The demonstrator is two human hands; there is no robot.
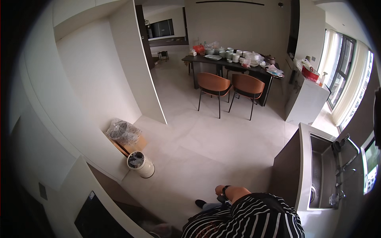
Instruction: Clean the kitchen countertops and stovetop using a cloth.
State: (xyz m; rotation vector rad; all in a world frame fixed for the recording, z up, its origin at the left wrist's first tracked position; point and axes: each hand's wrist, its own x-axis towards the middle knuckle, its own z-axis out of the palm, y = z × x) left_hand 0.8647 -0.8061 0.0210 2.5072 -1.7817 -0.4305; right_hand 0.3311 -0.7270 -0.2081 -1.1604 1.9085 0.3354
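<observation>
My right hand (219,189) shows at the bottom centre, with a dark band round its wrist and a black and white striped sleeve on the arm. Its fingers look curled, but they are too small and partly turned away to tell whether they hold anything. A dark item lies just below the wrist; what it is cannot be made out. Below the hand are a dark shoe (200,203) and a light blue trouser leg. My left hand is out of view. Before me lies a pale tiled floor (205,148).
A sink (320,178) with taps is at the right. At the left stand a cream waste bin (144,167) and a cardboard box (138,145) under plastic wrap. Two brown chairs (214,81) face a dark table (202,59) bearing stacked crockery. A red pot (310,73) sits on a counter.
</observation>
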